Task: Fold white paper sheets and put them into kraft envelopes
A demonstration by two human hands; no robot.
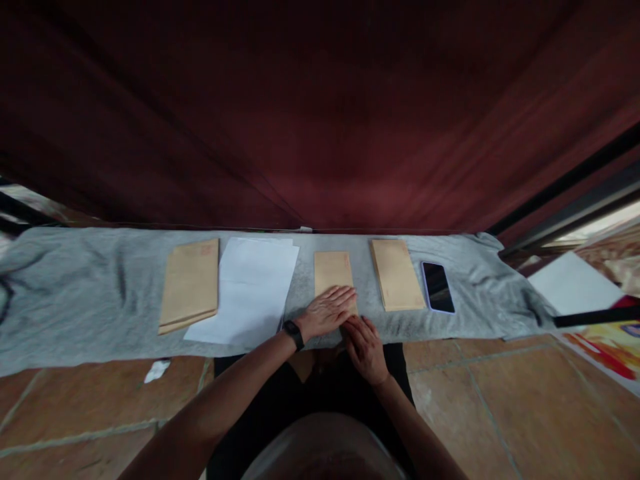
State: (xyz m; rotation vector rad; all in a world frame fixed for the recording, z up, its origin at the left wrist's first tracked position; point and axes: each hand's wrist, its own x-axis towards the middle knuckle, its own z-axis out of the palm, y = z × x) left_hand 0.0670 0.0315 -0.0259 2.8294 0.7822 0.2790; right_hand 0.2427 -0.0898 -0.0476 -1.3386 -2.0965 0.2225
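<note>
A brown paper envelope (333, 268) lies on the grey cloth in front of me. My left hand (327, 311), with a dark band on its wrist, rests flat across the lower half, fingers stretched out. At the near end, my right hand (367, 350) has its fingers bent over the envelope's edge, close to the left fingertips. Its thumb is hidden. White paper sheets (255, 280) lie to the left, partly under a stack of brown envelopes (193, 277). Another stack of brown envelopes (399, 277) is to the right.
A phone (439, 287) with a pale purple edge lies beside the right stack. The grey cloth (120, 287) covers a long narrow surface against a dark red panel (320, 133). A white scrap (157, 371) lies on the tiled floor (460, 393). A dark bar crosses at right.
</note>
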